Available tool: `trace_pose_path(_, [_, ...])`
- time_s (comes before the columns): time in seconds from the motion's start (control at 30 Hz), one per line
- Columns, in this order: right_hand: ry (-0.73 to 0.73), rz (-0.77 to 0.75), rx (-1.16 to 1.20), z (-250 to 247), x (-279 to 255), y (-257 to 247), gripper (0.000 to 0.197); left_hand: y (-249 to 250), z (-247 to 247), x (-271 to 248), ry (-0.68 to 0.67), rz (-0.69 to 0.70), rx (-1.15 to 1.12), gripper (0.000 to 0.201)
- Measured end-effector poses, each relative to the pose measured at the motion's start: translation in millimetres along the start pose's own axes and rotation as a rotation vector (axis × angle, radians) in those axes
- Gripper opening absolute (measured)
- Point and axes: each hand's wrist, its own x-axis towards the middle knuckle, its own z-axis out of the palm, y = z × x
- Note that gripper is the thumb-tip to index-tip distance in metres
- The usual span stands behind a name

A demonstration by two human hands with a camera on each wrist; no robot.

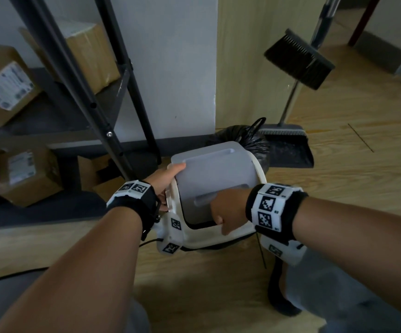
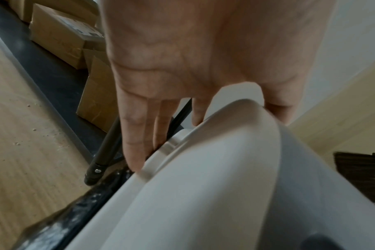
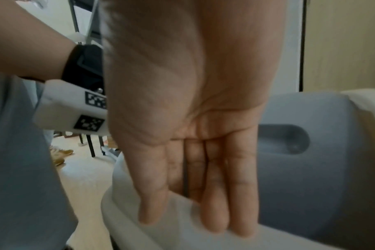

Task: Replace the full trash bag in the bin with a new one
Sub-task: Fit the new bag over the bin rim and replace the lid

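Observation:
A white bin lid frame (image 1: 218, 239) with a grey swing flap (image 1: 214, 174) sits on the bin on the wooden floor. My left hand (image 1: 166, 179) grips the lid's left side: in the left wrist view the thumb (image 2: 278, 108) lies over the top ridge and the fingers (image 2: 135, 135) run down the white side (image 2: 203, 186). My right hand (image 1: 228, 210) rests on the near right. Its straight fingers (image 3: 214, 194) press on the white rim (image 3: 161, 228) beside the grey flap (image 3: 310, 169). A black liner (image 2: 71, 216) shows under the frame. A tied, full black bag (image 1: 245, 140) stands behind the bin.
A dark metal shelf rack (image 1: 132, 92) with cardboard boxes (image 1: 5, 85) stands close on the left. Behind the bin are a white wall corner (image 1: 182, 68), a broom (image 1: 298, 58) and a dustpan (image 1: 288, 150). Open wooden floor (image 1: 362, 140) lies to the right.

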Motion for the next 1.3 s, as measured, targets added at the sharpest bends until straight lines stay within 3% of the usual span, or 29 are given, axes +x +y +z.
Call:
trace_pose_path(0.07, [0.022,0.032,0.259,-6,-5,5,0.035,-1,1,4,-0.003,0.001,-0.013,0.067])
trace_pose_path(0.13, [0.156,0.068,0.439,-16,-10,20,0.041,-2,1,6,-0.010,0.017,-0.019,0.061])
trace_pose_path(0.23, [0.687,0.207,0.418,-25,-15,51,0.035,-4,1,9,-0.009,0.039,-0.005,0.062])
trace_pose_path(0.3, [0.923,0.420,0.394,-18,-16,75,0.029,-5,1,11,-0.013,0.056,0.004,0.063])
trace_pose_path(0.33, [0.911,0.538,0.420,-10,-13,88,0.033,-4,2,12,-0.016,0.061,0.008,0.065])
trace_pose_path(0.37, [0.803,0.625,0.499,-2,-10,97,0.046,-4,2,14,-0.016,0.076,0.014,0.066])
trace_pose_path(0.43, [0.561,0.653,0.780,13,-3,108,0.083,-1,3,17,-0.009,0.107,0.021,0.064])
trace_pose_path(0.47, [0.492,0.652,0.940,19,-1,109,0.091,0,3,18,-0.003,0.120,0.020,0.063])
trace_pose_path(0.57, [0.451,0.658,1.172,22,1,106,0.085,5,1,23,-0.009,0.149,0.017,0.056])
trace_pose_path(0.7, [0.571,0.647,1.178,20,10,108,0.082,9,3,25,-0.055,0.168,-0.139,0.037])
trace_pose_path(0.8, [0.571,0.621,1.229,16,16,115,0.082,11,5,28,-0.068,0.189,-0.244,0.030])
trace_pose_path(1.07, [0.609,0.658,1.263,9,31,130,0.080,28,8,50,-0.070,0.244,-0.372,0.027])
trace_pose_path(1.3, [0.570,0.647,1.069,6,27,131,0.074,28,9,51,-0.020,0.236,-0.286,0.039])
